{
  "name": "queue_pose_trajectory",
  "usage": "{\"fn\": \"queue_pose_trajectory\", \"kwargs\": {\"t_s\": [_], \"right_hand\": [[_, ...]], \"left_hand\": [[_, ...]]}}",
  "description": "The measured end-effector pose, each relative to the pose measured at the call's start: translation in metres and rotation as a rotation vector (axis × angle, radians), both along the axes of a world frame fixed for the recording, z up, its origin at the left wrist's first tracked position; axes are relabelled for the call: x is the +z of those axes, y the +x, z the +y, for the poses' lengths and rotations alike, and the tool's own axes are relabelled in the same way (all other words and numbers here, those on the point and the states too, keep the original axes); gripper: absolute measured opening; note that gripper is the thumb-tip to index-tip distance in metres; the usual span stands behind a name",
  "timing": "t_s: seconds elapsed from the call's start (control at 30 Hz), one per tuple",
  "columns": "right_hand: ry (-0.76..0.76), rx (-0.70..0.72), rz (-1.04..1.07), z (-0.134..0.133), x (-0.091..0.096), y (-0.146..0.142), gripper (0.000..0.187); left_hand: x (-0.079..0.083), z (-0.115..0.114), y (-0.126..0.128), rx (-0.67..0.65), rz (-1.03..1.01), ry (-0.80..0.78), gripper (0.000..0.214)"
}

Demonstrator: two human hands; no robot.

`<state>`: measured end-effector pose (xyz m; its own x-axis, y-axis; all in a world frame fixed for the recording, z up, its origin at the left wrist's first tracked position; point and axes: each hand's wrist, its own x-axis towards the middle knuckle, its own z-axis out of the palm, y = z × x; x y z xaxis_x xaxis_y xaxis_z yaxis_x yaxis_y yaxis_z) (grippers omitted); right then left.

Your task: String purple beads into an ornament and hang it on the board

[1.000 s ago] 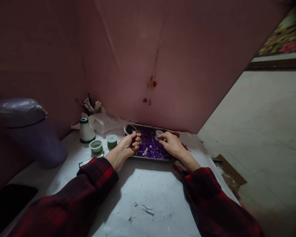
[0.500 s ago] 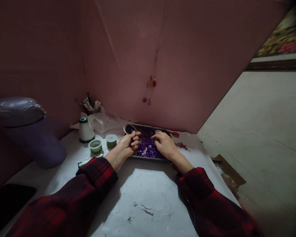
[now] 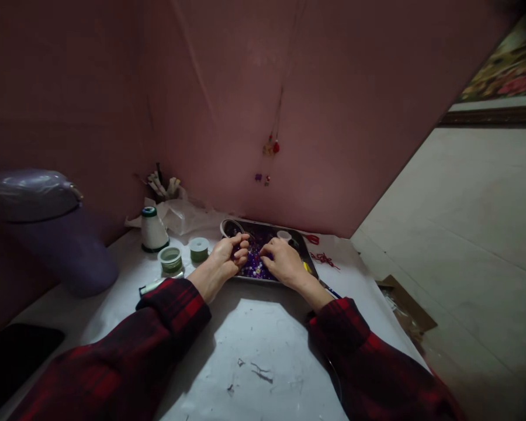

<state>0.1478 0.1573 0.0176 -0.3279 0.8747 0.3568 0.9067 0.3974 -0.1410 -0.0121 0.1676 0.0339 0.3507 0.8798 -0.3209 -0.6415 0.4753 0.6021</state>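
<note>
A metal tray (image 3: pixel 310 263) of purple beads (image 3: pixel 251 266) lies at the back of the white table. My left hand (image 3: pixel 225 260) is curled at the tray's left edge, its fingers pinched on something too small to name. My right hand (image 3: pixel 283 263) rests over the beads in the middle of the tray with bent fingers, its fingertips close to the left hand. Both arms wear red plaid sleeves. A small white cup (image 3: pixel 284 235) sits at the tray's far side.
A white thread cone (image 3: pixel 151 230) and two green spools (image 3: pixel 172 261) (image 3: pixel 199 249) stand left of the tray. A purple rounded object (image 3: pixel 48 228) is at far left, a dark slab (image 3: pixel 13 359) near the left front. Red cord (image 3: pixel 325 258) lies right of the tray. A beaded string (image 3: pixel 269 158) hangs on the wall.
My right hand has slid left across the tray toward my left hand, uncovering the tray's right part. My left hand has stayed at the tray's left edge.
</note>
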Motion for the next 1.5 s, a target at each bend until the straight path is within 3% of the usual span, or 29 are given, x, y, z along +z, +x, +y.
{"fn": "queue_pose_trajectory", "kwargs": {"t_s": [0.3, 0.4, 0.53, 0.63, 0.8, 1.0, 1.37, 1.5], "right_hand": [[-0.052, 0.0, -0.076, 0.006, -0.003, -0.005, 0.008], [0.015, 0.064, 0.102, 0.004, 0.004, -0.007, 0.006], [0.151, 0.188, 0.411, -0.001, 0.015, -0.012, 0.013], [0.205, 0.196, 0.478, -0.003, 0.02, -0.011, 0.014], [0.237, 0.073, 0.456, 0.006, 0.017, 0.006, 0.013], [0.062, -0.042, 0.283, 0.018, 0.005, 0.018, 0.015], [0.014, 0.055, -0.03, 0.014, -0.006, 0.005, 0.026], [0.07, 0.079, 0.036, 0.015, -0.007, 0.006, 0.019]], "left_hand": [[-0.004, 0.003, -0.001, -0.024, -0.02, 0.016, 0.016], [-0.006, 0.005, -0.002, -0.063, -0.028, 0.025, 0.017], [-0.007, 0.008, -0.004, -0.144, -0.061, 0.05, 0.033], [-0.005, 0.007, -0.004, -0.193, -0.054, 0.036, 0.041], [-0.002, 0.004, -0.002, -0.141, -0.026, -0.007, 0.031], [-0.006, 0.005, -0.002, -0.083, 0.008, -0.012, 0.014], [-0.002, 0.0, -0.001, -0.053, 0.012, -0.012, 0.018], [-0.001, 0.0, 0.0, -0.035, -0.014, -0.035, 0.017]]}}
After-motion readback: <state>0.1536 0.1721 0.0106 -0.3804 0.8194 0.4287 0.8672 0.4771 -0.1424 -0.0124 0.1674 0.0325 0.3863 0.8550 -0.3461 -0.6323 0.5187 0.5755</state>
